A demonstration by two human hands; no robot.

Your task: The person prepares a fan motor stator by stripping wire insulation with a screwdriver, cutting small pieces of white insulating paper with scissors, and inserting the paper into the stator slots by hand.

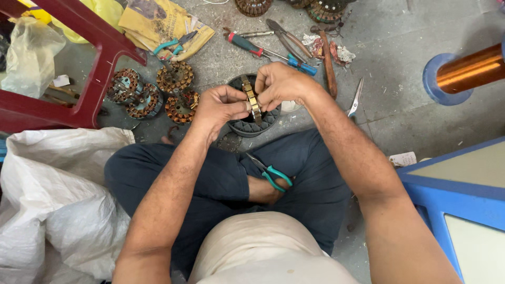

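White woven plastic sack [58, 194] at far left on the grey concrete floor [410, 105]. Dark red plastic stool [84, 68] above it. Just right of its leg, 4 copper-wound round motor stators [152, 92] lie clustered on the floor.

Centre: person seated cross-legged. Left hand [223, 108] and right hand [281, 84] meet over a black round ribbed housing [250, 126] on the floor. Between them, a narrow brass-coloured laminated metal ring [253, 100] seen edge-on, its long axis running near-vertical in view, top tilted slightly left. Left hand pinches its lower part from the left; right hand curls over its upper part from the right, fingers pressed together on it. Both hands touch it, neither clearly nearer. The ring sits directly above the housing; cannot tell whether it touches.

Teal-handled pliers [271, 173] rest in the lap. Beyond the hands: red-and-blue-handled screwdriver [271, 52], wooden-handled tool [329, 63]. Far right: copper wire spool with blue flange [465, 71], blue-framed panel [457, 194].
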